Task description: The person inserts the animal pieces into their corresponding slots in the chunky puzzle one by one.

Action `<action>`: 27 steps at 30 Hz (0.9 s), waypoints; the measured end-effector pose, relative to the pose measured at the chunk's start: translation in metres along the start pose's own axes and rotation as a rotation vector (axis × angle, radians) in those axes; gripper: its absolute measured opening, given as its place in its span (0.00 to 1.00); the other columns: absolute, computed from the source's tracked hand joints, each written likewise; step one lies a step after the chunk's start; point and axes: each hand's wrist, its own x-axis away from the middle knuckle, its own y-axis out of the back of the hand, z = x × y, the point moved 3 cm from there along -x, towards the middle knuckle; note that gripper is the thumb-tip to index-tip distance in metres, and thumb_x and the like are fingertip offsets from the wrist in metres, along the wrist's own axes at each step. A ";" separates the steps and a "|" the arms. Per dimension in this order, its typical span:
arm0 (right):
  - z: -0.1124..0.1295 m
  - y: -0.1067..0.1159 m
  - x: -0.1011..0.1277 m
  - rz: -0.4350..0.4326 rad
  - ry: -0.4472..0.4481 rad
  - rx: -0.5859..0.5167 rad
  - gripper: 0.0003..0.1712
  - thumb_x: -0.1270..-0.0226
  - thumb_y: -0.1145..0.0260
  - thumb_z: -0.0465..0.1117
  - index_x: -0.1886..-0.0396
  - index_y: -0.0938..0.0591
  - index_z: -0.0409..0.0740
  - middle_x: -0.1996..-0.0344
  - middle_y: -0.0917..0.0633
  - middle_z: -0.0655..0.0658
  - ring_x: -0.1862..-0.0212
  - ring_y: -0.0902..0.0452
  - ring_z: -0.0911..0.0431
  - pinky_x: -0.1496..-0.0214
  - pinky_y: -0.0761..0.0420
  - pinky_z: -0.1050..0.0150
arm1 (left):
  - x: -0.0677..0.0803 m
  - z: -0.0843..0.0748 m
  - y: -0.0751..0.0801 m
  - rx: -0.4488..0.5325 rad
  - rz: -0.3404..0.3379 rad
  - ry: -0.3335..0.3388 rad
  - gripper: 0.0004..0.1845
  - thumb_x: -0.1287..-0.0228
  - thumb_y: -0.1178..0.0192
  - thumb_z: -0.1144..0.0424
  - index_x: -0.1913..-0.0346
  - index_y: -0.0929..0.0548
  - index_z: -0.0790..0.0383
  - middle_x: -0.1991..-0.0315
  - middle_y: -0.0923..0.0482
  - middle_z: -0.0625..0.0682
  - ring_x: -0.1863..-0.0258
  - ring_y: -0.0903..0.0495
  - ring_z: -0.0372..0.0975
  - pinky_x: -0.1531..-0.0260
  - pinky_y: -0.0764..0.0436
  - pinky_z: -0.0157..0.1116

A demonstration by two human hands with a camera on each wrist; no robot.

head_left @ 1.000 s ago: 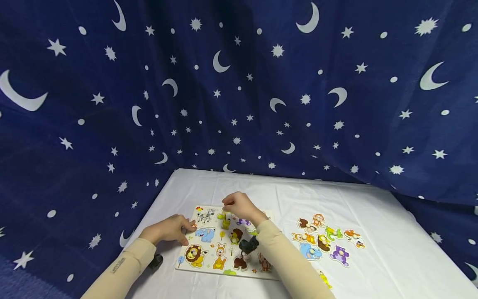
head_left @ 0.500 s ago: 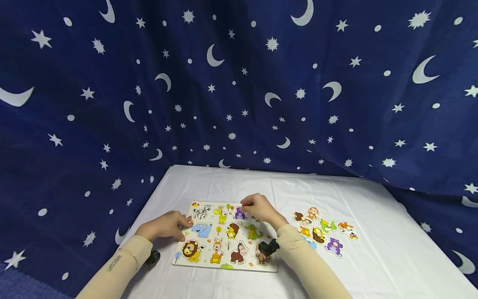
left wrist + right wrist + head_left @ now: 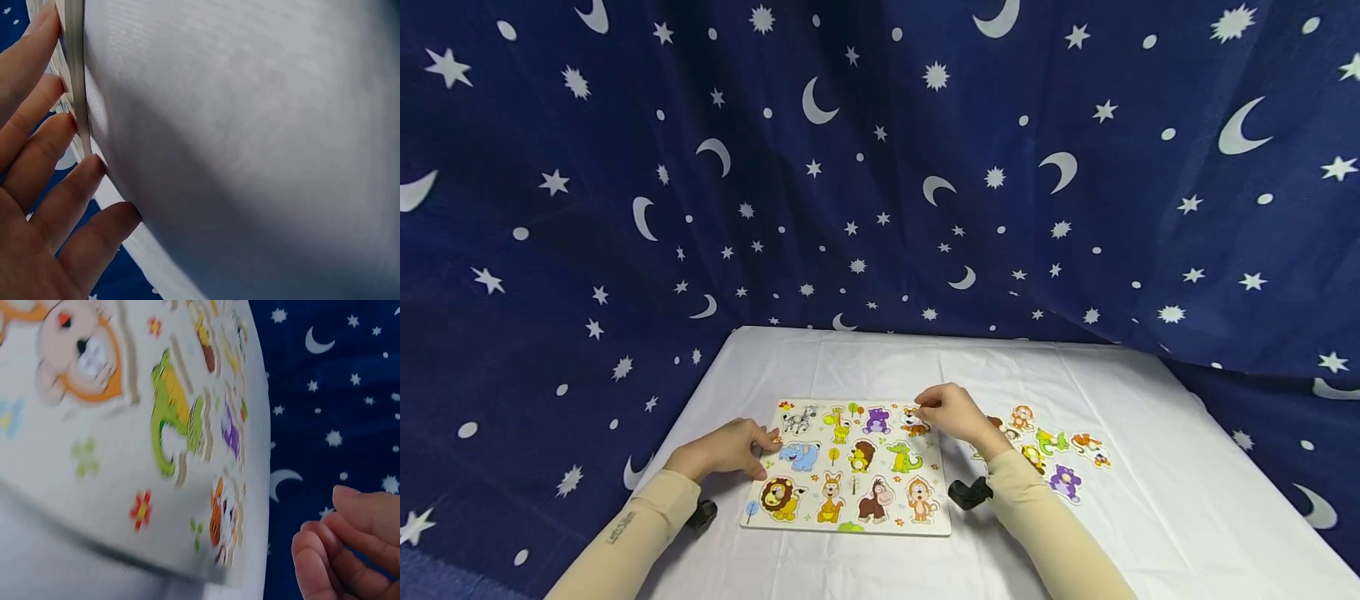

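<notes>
Left hand (image 3: 730, 447) flat against puzzle board (image 3: 850, 521) edge — right hand's (image 3: 951, 412) grip curled, empty, above tiger piece (image 3: 914, 422).

Right-wrist view blurred; loose animal pieces (image 3: 1051, 454) partly behind right forearm.

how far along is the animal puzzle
The puzzle board looks full: twelve animals sit in it, zebra to monkey. The right hand has fingers at the tiger piece in the top right corner; the left hand rests against the board's left edge. A second set of loose animal pieces lies unplaced on the cloth.
</notes>
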 end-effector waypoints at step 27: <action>-0.072 0.067 0.041 -0.240 -0.321 0.296 0.06 0.45 0.31 0.33 0.68 0.15 0.34 0.73 0.14 0.40 0.67 0.20 0.47 0.64 0.21 0.54 | 0.001 0.000 0.002 -0.012 0.011 -0.030 0.28 0.64 0.20 0.67 0.51 0.11 0.60 0.38 0.20 0.62 0.33 0.28 0.59 0.31 0.36 0.58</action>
